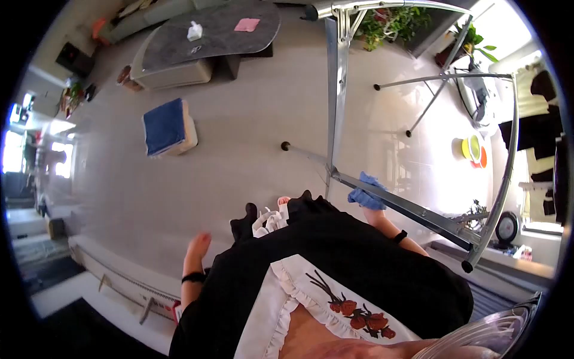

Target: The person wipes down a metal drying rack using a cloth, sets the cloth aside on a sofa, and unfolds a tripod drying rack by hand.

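Observation:
My right hand (374, 216) is closed on a blue cloth (366, 190), with its fingers mostly hidden by it. The cloth is wrapped against a lower bar of a silver metal folding rack (406, 208), which stands tilted in front of me to the right. Low at my left side hangs my left hand (200, 244), away from the rack. Its fingers look curled in, with nothing visible in them. Both wrists wear a black band.
A stool with a blue top (164, 127) stands on the floor ahead left. Beyond is a grey coffee table (209, 45) bearing a tissue pack and a pink cloth (247, 24). Yellow and orange basins (471, 147), plants (391, 24) and a fan (508, 227) are right.

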The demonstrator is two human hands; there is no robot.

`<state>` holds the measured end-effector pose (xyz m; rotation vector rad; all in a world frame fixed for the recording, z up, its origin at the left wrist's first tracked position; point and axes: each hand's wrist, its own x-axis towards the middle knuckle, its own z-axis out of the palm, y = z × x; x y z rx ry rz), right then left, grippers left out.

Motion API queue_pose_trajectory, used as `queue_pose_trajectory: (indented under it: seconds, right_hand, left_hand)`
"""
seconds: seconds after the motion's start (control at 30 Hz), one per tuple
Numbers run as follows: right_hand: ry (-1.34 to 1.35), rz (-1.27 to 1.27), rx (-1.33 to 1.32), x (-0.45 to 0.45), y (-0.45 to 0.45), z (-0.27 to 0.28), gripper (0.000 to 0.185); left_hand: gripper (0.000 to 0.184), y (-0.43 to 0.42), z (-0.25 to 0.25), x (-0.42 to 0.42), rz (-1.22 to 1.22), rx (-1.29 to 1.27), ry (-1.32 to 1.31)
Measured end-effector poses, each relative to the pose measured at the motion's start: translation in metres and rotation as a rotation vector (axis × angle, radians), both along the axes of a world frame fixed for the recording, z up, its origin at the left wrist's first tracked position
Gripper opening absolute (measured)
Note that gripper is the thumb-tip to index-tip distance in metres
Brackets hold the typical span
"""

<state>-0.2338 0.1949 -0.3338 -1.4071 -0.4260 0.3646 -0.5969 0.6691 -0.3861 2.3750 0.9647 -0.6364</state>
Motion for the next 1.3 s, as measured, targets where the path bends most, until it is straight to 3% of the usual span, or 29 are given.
queue_pose_trajectory:
  seconds: [0.03, 0.07, 0.1, 0.17, 0.2, 0.23, 0.3, 0.33, 0.37, 0.43, 0.5, 0.53, 0.6, 0.63, 0.7, 0.77, 0.83, 0.87, 0.9, 0.97, 1.03, 1.1, 1.13, 1.17, 1.2, 1.27, 1.3]
  right_hand:
    - [-0.335, 0.047, -0.427, -0.002, -0.005, 0.000, 0.022]
    - [-0.503, 0.113, -0.798, -0.006, -0.005, -0.005, 0.023]
    - [-0.707, 0.201, -1.148, -0.011, -0.005, -0.010, 0.024]
    - [-0.741, 0.419, -1.716, -0.028, 0.008, -0.033, 0.025]
    - [-0.974, 0.244, -1.695, -0.039, 0.014, -0.044, 0.022]
    - [-0.862, 0.160, -1.678, -0.048, 0.017, -0.054, 0.023]
    - [-0.634, -0.026, -1.625, -0.062, 0.062, -0.018, 0.028]
    - [-0.702, -0.156, -1.635, -0.065, 0.082, -0.010, 0.036]
    - [-0.657, -0.306, -1.513, -0.065, 0.109, 0.019, 0.033]
    - [-0.814, -0.585, -0.953, -0.056, 0.130, 0.009, 0.031]
    - [-0.685, -0.660, -1.108, -0.039, 0.176, 0.085, 0.036]
    - [-0.545, -0.698, -0.679, -0.024, 0.188, 0.098, 0.039]
    - [-0.756, -0.782, -0.571, 0.012, 0.211, 0.159, 0.037]
    - [-1.104, -0.827, -0.902, 0.030, 0.222, 0.198, 0.035]
    - [-0.908, -0.881, -0.844, 0.072, 0.222, 0.205, 0.035]
    - [-0.930, -0.810, -0.767, 0.090, 0.248, 0.254, 0.034]
    - [-0.983, -0.878, -1.019, 0.112, 0.262, 0.269, 0.039]
    - [-0.967, -1.050, -0.768, 0.119, 0.281, 0.272, 0.036]
    - [-1.312, -1.168, -1.176, 0.124, 0.281, 0.264, 0.028]
    - [-1.219, -1.155, -0.973, 0.121, 0.283, 0.253, 0.023]
    - [-1.251, -1.274, -0.946, 0.121, 0.278, 0.225, 0.020]
    - [-1.055, -1.265, -0.894, 0.124, 0.270, 0.200, 0.017]
    - [-0.980, -1.252, -0.911, 0.114, 0.272, 0.196, 0.016]
    - [-0.905, -1.238, -0.926, 0.106, 0.273, 0.192, 0.015]
    - [-1.046, -1.220, -0.954, 0.102, 0.268, 0.182, 0.016]
    - [-1.048, -1.240, -1.015, 0.097, 0.258, 0.156, 0.016]
    - [-1.051, -1.248, -1.045, 0.096, 0.252, 0.140, 0.016]
  left_hand:
    - [0.029, 0.019, -0.046, -0.048, 0.011, -0.130, 0.062]
    - [0.028, 0.036, -0.086, -0.091, 0.025, -0.257, 0.129]
    - [0.028, 0.050, -0.090, -0.121, 0.067, -0.324, 0.229]
    - [0.027, 0.076, -0.069, -0.140, 0.174, -0.354, 0.360]
    - [0.027, 0.094, -0.059, -0.142, 0.210, -0.349, 0.380]
    - [0.027, 0.115, -0.055, -0.138, 0.232, -0.336, 0.376]
    - [0.026, 0.170, -0.062, -0.117, 0.242, -0.297, 0.340]
    - [0.026, 0.202, -0.065, -0.097, 0.235, -0.278, 0.308]
    - [0.026, 0.234, -0.070, -0.075, 0.230, -0.262, 0.275]
    - [0.025, 0.299, -0.076, -0.021, 0.224, -0.212, 0.169]
    - [0.025, 0.352, -0.079, 0.043, 0.225, -0.158, 0.023]
    - [0.025, 0.367, -0.075, 0.073, 0.229, -0.154, -0.071]
    - [0.029, 0.370, -0.043, 0.133, 0.213, -0.199, -0.296]
    - [0.028, 0.374, -0.047, 0.153, 0.210, -0.262, -0.368]
    - [0.026, 0.383, -0.055, 0.179, 0.206, -0.383, -0.505]
    - [0.027, 0.377, -0.054, 0.186, -0.007, -0.333, -0.383]
    - [0.029, 0.381, -0.074, 0.185, -0.108, -0.294, -0.265]
    - [0.031, 0.388, -0.104, 0.172, -0.105, -0.284, -0.205]
    - [0.031, 0.391, -0.123, 0.154, -0.120, -0.300, -0.143]
    - [0.031, 0.387, -0.116, 0.132, -0.096, -0.384, 0.001]
    - [0.029, 0.385, -0.103, 0.101, -0.140, -0.386, 0.130]
    - [0.028, 0.386, -0.079, 0.086, -0.415, -0.254, 0.173]
    - [0.028, 0.395, -0.088, 0.075, -0.404, -0.251, 0.206]
    - [0.028, 0.406, -0.099, 0.064, -0.282, -0.296, 0.231]
    - [0.028, 0.428, -0.129, 0.047, -0.052, -0.387, 0.219]
    - [0.028, 0.450, -0.157, 0.040, 0.292, -0.524, 0.122]
    - [0.029, 0.449, -0.144, 0.046, 0.332, -0.565, 0.036]
